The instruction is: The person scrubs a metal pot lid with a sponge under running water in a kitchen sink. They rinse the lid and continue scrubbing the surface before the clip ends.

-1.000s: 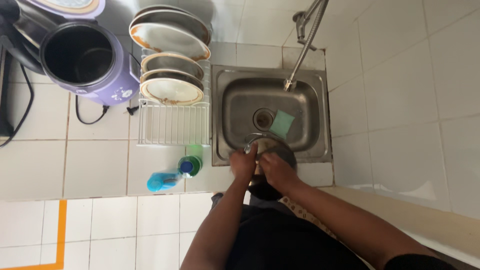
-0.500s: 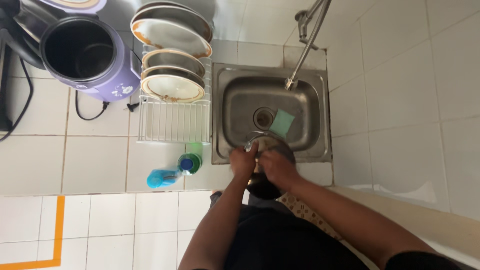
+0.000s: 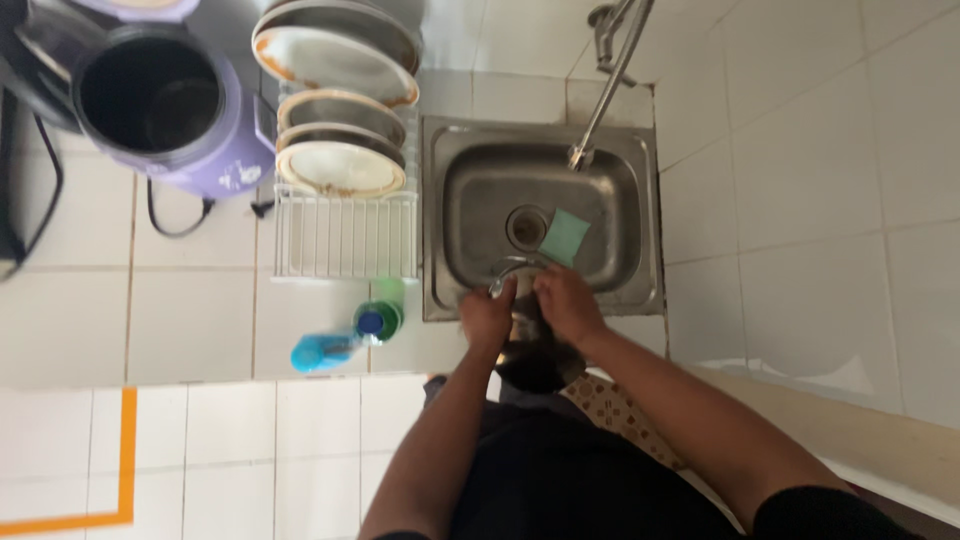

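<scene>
Both of my hands hold a dark round pot [image 3: 538, 362] with a shiny metal rim over the near edge of a steel sink [image 3: 640, 210]. My left hand [image 3: 487, 317] grips the pot's left side. On the pot's right side, my right hand [image 3: 566, 303] closes around the rim. A green sponge [image 3: 565, 237] lies in the sink basin just beyond my right hand. The tap [image 3: 610, 75] hangs over the basin.
A white wire dish rack [image 3: 345, 235] with several plates [image 3: 335, 45] stands left of the sink. A purple rice cooker [image 3: 170, 105] is at the far left, lid open. A green bottle [image 3: 382, 315] and a blue bottle [image 3: 322, 351] lie on the tiled counter by my left hand.
My hands and the pot stay at the sink's near edge, shifting only slightly. The view has drifted a little.
</scene>
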